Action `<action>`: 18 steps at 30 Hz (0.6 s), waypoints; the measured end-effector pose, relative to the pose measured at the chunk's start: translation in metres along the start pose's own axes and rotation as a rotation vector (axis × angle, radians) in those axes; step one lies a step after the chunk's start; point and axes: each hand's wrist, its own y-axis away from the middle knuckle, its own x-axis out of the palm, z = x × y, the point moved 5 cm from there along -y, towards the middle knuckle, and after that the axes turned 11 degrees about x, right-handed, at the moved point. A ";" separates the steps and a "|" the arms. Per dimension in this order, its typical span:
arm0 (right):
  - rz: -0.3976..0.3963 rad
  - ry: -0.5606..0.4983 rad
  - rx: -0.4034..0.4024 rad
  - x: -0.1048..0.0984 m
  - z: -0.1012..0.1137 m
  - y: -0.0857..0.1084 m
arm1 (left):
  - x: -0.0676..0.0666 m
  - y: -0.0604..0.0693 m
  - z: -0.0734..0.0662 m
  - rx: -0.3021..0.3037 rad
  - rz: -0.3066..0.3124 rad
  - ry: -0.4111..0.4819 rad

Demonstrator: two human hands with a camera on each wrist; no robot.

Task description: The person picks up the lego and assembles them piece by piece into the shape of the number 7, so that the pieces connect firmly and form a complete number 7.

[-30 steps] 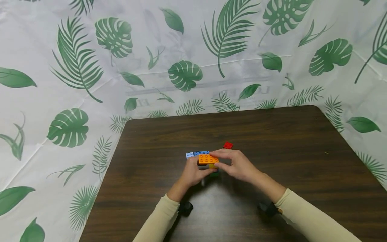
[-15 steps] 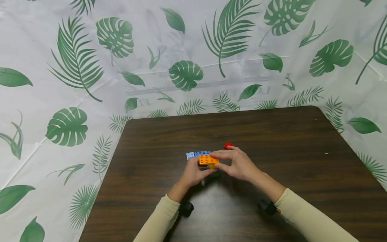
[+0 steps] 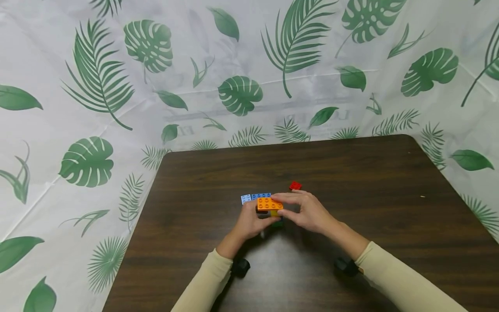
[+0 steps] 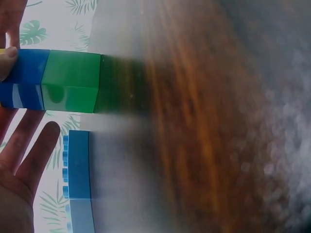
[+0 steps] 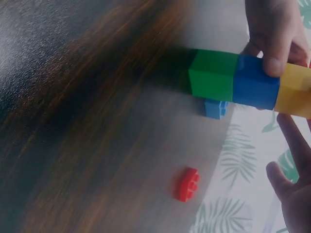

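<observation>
An upright stack of toy bricks stands near the table's middle, topped by an orange brick. Beneath it come a yellow brick, a blue brick and a green brick at the bottom. My left hand grips the stack from the left, its thumb across the blue brick. At the right end of the orange brick, my right hand pinches with thumb and forefinger. Another right finger sticks out towards a red brick, which lies behind the hand.
Behind the stack, a light blue brick and a long blue brick lie end to end on the dark wooden table. A white leaf-patterned sheet hangs past the table's far edge.
One finger of my right hand has stretched out towards the red brick. Otherwise both hands and the stack keep their places, apart from a slight shift of the head view.
</observation>
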 end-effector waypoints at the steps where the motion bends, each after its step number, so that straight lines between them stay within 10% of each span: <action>1: -0.002 0.002 -0.008 0.000 0.000 0.000 | 0.000 0.000 0.000 -0.010 0.007 -0.004; 18: -0.057 -0.006 -0.072 0.001 -0.002 0.000 | 0.000 0.001 0.001 -0.029 0.038 -0.030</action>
